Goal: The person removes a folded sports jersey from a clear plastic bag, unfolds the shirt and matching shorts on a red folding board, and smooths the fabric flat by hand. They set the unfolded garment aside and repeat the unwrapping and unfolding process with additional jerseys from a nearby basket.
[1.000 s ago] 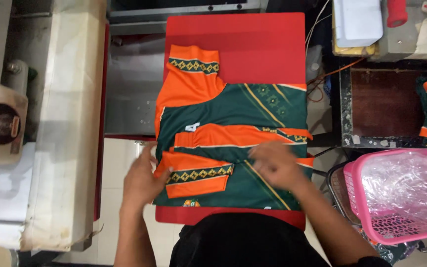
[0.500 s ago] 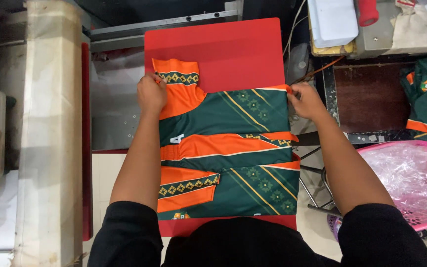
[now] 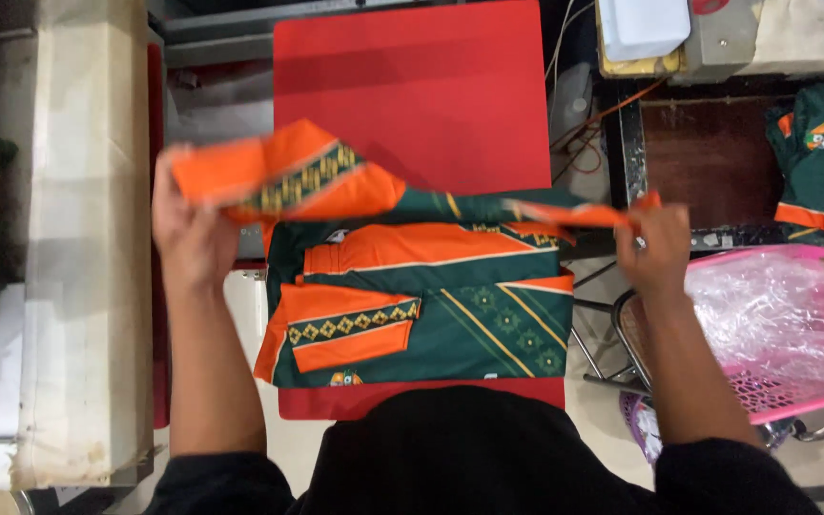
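Green and orange shirt [image 3: 422, 305] spread on the red board [image 3: 412, 95], lower half flat with one sleeve already folded across the front near the board's close edge. Far half lifted clear of the board, stretched between both hands and blurred. Left hand [image 3: 188, 238] closed on the orange sleeve end, off the board's left side; right hand [image 3: 655, 248] pinching the opposite edge, off its right side. Fold seemingly half done: raised part not yet laid down, final halving left. Pink basket [image 3: 793, 401] right of the board.
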`<state>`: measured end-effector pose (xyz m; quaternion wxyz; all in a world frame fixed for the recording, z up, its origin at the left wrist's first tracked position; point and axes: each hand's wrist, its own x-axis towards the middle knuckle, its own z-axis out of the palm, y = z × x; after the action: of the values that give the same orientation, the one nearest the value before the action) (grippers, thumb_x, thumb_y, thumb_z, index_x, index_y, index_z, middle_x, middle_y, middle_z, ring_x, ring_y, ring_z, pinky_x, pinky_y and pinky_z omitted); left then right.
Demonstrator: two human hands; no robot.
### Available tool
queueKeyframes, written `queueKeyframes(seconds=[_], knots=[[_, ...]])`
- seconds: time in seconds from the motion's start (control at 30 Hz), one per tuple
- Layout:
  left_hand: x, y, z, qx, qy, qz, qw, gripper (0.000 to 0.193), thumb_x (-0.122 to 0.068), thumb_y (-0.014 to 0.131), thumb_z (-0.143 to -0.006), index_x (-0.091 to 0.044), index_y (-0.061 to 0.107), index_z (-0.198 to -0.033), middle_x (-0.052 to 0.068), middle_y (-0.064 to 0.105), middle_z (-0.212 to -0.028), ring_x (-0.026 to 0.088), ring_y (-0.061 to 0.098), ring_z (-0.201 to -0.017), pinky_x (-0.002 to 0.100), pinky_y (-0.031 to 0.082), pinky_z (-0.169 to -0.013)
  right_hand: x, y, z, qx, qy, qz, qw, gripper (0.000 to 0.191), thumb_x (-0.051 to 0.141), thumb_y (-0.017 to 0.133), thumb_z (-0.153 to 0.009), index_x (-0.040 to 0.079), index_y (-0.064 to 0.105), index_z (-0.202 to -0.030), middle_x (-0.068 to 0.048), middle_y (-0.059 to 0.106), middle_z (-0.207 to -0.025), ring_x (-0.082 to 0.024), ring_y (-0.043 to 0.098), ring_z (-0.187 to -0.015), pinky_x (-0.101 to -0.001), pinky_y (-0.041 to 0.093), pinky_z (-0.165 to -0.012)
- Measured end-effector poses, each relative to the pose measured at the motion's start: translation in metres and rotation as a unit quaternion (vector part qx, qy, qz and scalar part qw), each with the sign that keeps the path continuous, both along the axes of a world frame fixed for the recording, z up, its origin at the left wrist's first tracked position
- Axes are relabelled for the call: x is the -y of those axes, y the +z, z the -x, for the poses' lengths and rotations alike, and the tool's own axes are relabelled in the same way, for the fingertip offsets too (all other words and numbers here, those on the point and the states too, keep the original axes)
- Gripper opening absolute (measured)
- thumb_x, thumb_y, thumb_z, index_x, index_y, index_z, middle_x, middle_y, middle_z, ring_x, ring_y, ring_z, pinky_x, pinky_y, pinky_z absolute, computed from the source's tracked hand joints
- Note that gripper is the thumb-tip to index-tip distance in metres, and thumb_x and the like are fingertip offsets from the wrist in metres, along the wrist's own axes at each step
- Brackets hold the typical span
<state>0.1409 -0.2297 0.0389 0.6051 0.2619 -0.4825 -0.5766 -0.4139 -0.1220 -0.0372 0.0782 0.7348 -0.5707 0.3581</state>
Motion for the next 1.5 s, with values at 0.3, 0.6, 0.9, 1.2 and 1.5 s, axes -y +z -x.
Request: queueKeyframes(seconds=[0.3,0.6,0.9,1.2,1.5], knots=[[-0.157,-0.05,-0.062,0.385,-0.055,-0.139,0.911,0.041,0.019,0.057,-0.074,0.001,0.071,-0.108,0.011,0.071,-0.085,0.021,0.071,-0.085,0.036,0.057,-0.087,-0.139,-0.091,-0.072,-0.038,-0.019,-0.375,0.926,0.019,0.017,0.067,-0.078,0.004,0.068,-0.091,-0.022,0.068,-0.088,-0.044,0.067,-0.085,-0.0537,0.054,-0.076],[-0.176,-0.008,0.009,0.606,0.049,0.056,0.792,0.051,-0.025,0.092,-0.06,-0.007,0.075,-0.104,0.014,0.062,-0.109,0.031,0.058,-0.099,0.044,0.047,-0.086,-0.104,-0.039,-0.069,0.099,0.026,-0.124,0.987,0.039,-0.008,0.068,-0.078,-0.003,0.063,-0.116,-0.021,0.066,-0.113,-0.04,0.067,-0.102,-0.042,0.055,-0.087],[-0.195,0.016,0.019,0.627,0.072,0.162,0.759,0.013,-0.009,0.081,-0.077,-0.009,0.076,-0.089,0.004,0.067,-0.096,0.024,0.064,-0.096,0.042,0.045,-0.088,-0.117,-0.058,-0.067,0.124,-0.065,-0.069,0.988,0.017,-0.009,0.067,-0.094,-0.002,0.067,-0.11,-0.018,0.067,-0.105,-0.032,0.067,-0.091,-0.0373,0.054,-0.081],[-0.139,0.044,0.014,0.498,-0.084,0.221,0.834,0.037,0.017,0.059,-0.057,-0.008,0.074,-0.08,0.006,0.07,-0.091,0.028,0.069,-0.095,0.04,0.055,-0.082,-0.12,-0.077,-0.07,0.161,-0.072,-0.149,0.973,0.023,-0.005,0.069,-0.091,-0.001,0.065,-0.114,-0.017,0.068,-0.107,-0.032,0.067,-0.088,-0.0383,0.054,-0.078],[-0.033,-0.008,0.049,0.604,-0.121,0.037,0.787,0.019,0.008,0.061,-0.089,-0.005,0.071,-0.098,0.009,0.073,-0.094,0.027,0.07,-0.088,0.041,0.056,-0.078,-0.103,-0.051,-0.067,0.11,-0.062,-0.164,0.978,0.019,-0.007,0.06,-0.088,0.002,0.068,-0.103,-0.013,0.071,-0.109,-0.033,0.07,-0.101,-0.0377,0.055,-0.087]])
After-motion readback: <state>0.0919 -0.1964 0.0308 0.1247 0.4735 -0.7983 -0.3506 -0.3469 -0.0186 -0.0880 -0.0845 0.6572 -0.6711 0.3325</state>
